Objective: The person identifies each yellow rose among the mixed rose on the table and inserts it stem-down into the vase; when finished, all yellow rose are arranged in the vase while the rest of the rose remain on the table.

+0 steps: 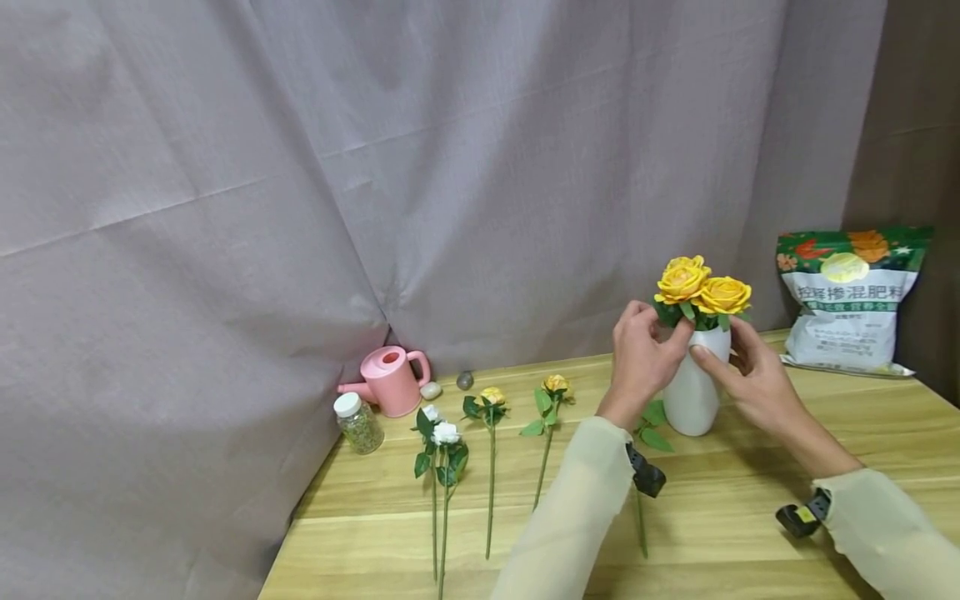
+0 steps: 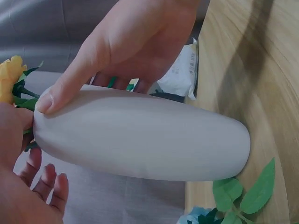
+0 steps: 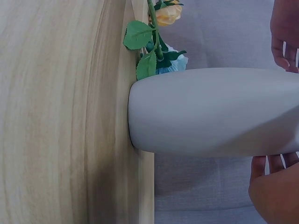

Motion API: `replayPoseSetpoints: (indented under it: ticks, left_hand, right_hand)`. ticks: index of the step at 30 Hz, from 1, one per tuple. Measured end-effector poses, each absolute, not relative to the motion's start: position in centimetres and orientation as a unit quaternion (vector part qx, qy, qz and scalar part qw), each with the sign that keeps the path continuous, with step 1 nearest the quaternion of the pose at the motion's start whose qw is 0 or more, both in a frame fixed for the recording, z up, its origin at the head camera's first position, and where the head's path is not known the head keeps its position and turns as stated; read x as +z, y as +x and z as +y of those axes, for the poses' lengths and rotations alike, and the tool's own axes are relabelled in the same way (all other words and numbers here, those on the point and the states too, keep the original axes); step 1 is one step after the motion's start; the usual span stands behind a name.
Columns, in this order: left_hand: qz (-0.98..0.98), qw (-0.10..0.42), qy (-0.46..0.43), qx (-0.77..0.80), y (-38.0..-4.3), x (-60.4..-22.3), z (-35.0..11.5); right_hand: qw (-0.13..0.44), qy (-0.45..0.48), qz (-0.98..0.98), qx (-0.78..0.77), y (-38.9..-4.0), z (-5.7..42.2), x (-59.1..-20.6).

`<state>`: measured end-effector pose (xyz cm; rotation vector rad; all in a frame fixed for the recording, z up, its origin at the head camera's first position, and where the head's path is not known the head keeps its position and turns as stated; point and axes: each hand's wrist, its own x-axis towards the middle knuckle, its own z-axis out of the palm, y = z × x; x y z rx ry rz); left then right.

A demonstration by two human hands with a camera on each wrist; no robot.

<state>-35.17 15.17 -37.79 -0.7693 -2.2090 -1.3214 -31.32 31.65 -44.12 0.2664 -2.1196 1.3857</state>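
Note:
A white vase (image 1: 692, 392) stands upright on the wooden table, with yellow roses (image 1: 682, 280) in its mouth, two blooms plainly visible. My right hand (image 1: 757, 379) grips the vase's upper part, its thumb on the near side and its fingers around the far side, as the left wrist view shows. At the rim, my left hand (image 1: 647, 354) pinches among the rose's green leaves with thumb and forefinger; the exact stem is hidden. Its other fingers curl loosely beside the vase. Behind the left wrist lies a flower with green leaves (image 1: 655, 429); its pale blue bloom (image 2: 200, 216) shows in the left wrist view.
Two white roses (image 1: 446, 433) and two yellow roses, one a paler yellow rose (image 1: 492, 397), lie left of my arms. Farther left are a pink watering can (image 1: 393, 383), a white-lidded jar (image 1: 362, 427) and two stones (image 1: 465, 381). A fertilizer bag (image 1: 847, 308) stands at back right.

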Motion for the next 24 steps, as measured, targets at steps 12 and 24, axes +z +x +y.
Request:
replayPoseSetpoints:
  ticks: [12, 24]
  left_hand:
    - [-0.765, 0.204, -0.308, -0.528, -35.0, -38.8, 13.0]
    - [-0.748, 0.189, -0.297, -0.563, -34.8, -40.9, 7.0]
  right_hand:
    - [0.285, 0.087, -0.800, 0.521, -31.2, 31.6, -44.1]
    - [0.261, 0.049, -0.817, 0.512, -31.1, 32.0, -44.3]
